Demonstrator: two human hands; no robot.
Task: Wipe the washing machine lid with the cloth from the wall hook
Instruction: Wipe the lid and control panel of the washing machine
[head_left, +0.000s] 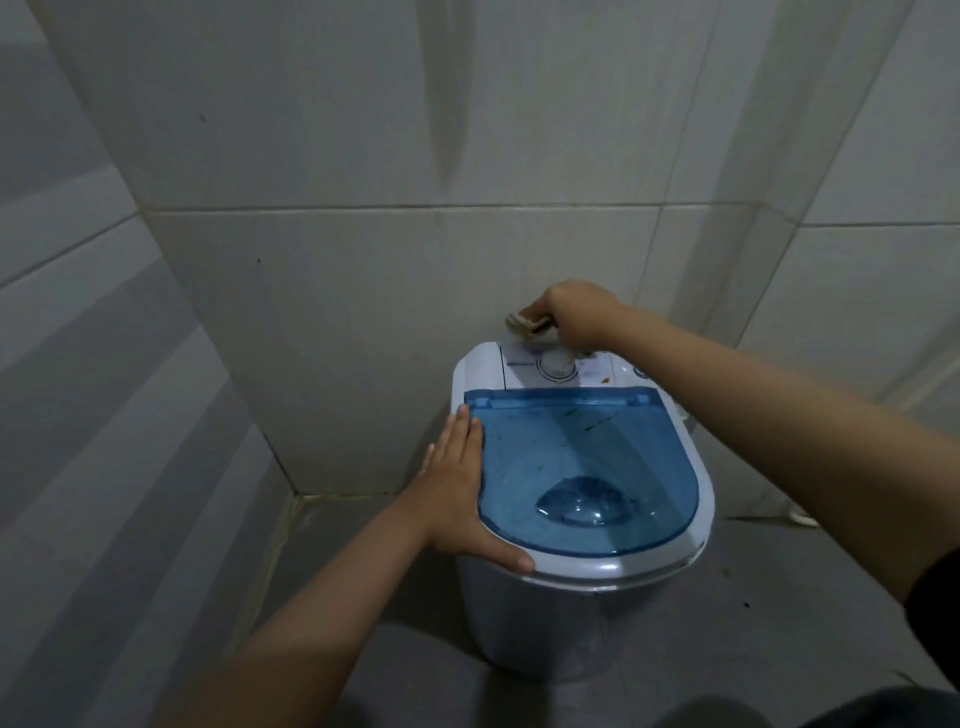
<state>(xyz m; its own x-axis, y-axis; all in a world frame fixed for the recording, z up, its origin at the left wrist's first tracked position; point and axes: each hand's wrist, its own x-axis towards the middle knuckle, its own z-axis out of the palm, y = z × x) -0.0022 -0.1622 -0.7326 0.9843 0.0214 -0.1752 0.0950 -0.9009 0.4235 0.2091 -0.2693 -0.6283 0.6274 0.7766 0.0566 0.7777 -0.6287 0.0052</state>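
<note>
Flat at centre frame, the left hand (457, 488) rests empty on the blue lid (582, 467), while above it the right hand (576, 317) clenches a mostly hidden, bunched cloth (524, 326).

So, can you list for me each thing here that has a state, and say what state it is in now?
Lid: closed, flat on the machine, with dark specks on it.
Cloth: bunched in the right hand, above the back panel, not on the lid.
Right hand: closed around the cloth.
Left hand: open, flat against the left edge of the lid.
Dial: its setting cannot be read.
</note>
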